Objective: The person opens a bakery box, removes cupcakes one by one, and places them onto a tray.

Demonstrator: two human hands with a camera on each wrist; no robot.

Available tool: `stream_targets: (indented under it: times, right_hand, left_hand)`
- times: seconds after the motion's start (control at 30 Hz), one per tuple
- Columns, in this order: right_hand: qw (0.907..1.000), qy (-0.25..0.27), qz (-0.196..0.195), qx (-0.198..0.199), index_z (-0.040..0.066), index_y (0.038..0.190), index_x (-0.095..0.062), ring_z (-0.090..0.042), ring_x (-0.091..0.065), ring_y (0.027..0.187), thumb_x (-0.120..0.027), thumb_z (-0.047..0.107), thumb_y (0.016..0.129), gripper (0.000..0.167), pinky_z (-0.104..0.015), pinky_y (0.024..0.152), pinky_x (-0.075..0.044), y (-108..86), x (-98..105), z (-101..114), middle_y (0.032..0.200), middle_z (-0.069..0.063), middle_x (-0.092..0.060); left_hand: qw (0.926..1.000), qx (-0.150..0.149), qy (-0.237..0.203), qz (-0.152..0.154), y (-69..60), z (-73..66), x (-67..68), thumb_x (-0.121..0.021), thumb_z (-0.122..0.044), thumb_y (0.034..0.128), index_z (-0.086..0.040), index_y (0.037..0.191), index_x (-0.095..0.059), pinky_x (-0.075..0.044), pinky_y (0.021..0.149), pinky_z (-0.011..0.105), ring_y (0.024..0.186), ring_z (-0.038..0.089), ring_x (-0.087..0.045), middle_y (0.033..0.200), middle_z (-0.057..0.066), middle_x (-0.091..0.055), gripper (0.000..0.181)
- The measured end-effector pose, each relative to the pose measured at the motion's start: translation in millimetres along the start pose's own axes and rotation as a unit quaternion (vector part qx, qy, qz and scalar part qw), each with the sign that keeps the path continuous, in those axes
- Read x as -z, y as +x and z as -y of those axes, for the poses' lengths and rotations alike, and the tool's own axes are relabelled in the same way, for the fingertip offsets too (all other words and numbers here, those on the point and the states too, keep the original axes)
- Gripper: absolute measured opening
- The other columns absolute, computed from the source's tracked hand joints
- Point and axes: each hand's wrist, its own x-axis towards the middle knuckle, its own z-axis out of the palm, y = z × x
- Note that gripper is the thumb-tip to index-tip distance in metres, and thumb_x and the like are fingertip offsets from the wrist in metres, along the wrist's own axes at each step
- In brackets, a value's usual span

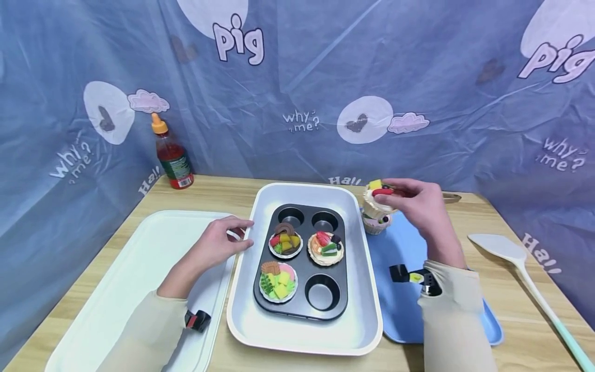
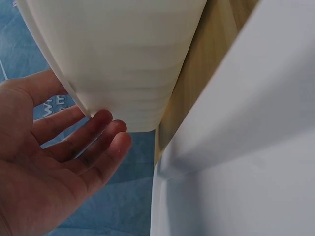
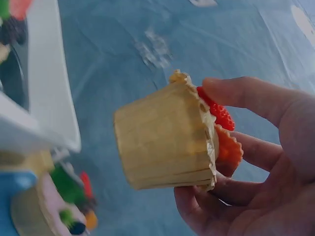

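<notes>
My right hand [image 1: 420, 204] grips a toy cupcake [image 1: 375, 205] by its fruit-topped rim, above the blue tray's far left corner. In the right wrist view the cupcake's pale pleated cup [image 3: 162, 135] is tilted sideways, with a red berry under the fingertips. A second cupcake [image 1: 375, 225] with pinkish icing stands below it. My left hand [image 1: 223, 238] is at the left rim of the deep white tray [image 1: 304, 345], fingers loosely bent around the edge. Inside that tray lies a dark muffin pan [image 1: 302, 308]; three of its cups hold cupcakes, including a fruit-topped one [image 1: 325, 249].
A flat white tray [image 1: 153, 232] lies on the left. The blue tray [image 1: 397, 289] is at the right, and beyond it a white spatula [image 1: 504, 248] with a green handle. A red sauce bottle [image 1: 174, 160] stands at the back left against the blue cloth [image 1: 297, 67].
</notes>
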Motion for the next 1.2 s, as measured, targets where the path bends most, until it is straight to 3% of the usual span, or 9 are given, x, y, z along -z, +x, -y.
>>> stream_targets:
  times: [0.17, 0.63, 0.93, 1.2]
  right_hand:
    - [0.9989, -0.011, -0.013, -0.043, 0.004, 0.129, -0.068, 0.002, -0.061, 0.079, -0.082, 0.032, 0.085, 0.054, -0.016, 0.068, -0.051, 1.9, 21, -12, 0.080, 0.031, -0.061]
    - [0.9915, -0.003, -0.016, -0.129, 0.003, 0.139, -0.059, 0.004, -0.056, 0.082, -0.080, 0.034, 0.087, 0.064, -0.018, 0.071, -0.045, 8.1, 47, -50, 0.074, 0.039, -0.059]
    - [0.9942, -0.009, -0.006, -0.107, -0.003, 0.133, -0.062, 0.011, -0.058, 0.076, -0.081, 0.024, 0.087, 0.057, -0.012, 0.070, -0.047, 13.7, 45, -73, 0.071, 0.039, -0.058]
    - [0.9885, -0.016, 0.018, -0.149, 0.002, 0.138, -0.060, 0.006, -0.054, 0.086, -0.083, 0.028, 0.084, 0.064, -0.021, 0.085, -0.041, 17.1, 43, -90, 0.075, 0.037, -0.057]
  left_hand:
    - [1.0000, 0.004, 0.004, -0.002, -0.8, -0.1, 0.2, -0.076, -0.008, 0.0875, 0.001, 0.126, -0.068, -0.058, 0.087, 0.041, 0.098, 0.025, -0.065, 0.116, 0.015, -0.070, 0.040]
    - [0.9998, 0.017, 0.004, -0.004, -5.5, 0.7, 1.0, -0.076, -0.010, 0.0884, -0.001, 0.127, -0.068, -0.058, 0.086, 0.041, 0.098, 0.024, -0.065, 0.116, 0.014, -0.070, 0.040]
    - [0.9998, 0.017, 0.005, -0.002, -5.7, 0.9, 0.3, -0.076, -0.010, 0.0881, 0.000, 0.127, -0.068, -0.058, 0.086, 0.041, 0.098, 0.024, -0.065, 0.116, 0.015, -0.070, 0.041]
    - [0.9997, 0.024, 0.002, 0.001, -3.9, -1.2, -0.2, -0.076, -0.011, 0.0886, -0.001, 0.128, -0.068, -0.057, 0.087, 0.042, 0.099, 0.024, -0.064, 0.118, 0.014, -0.069, 0.041]
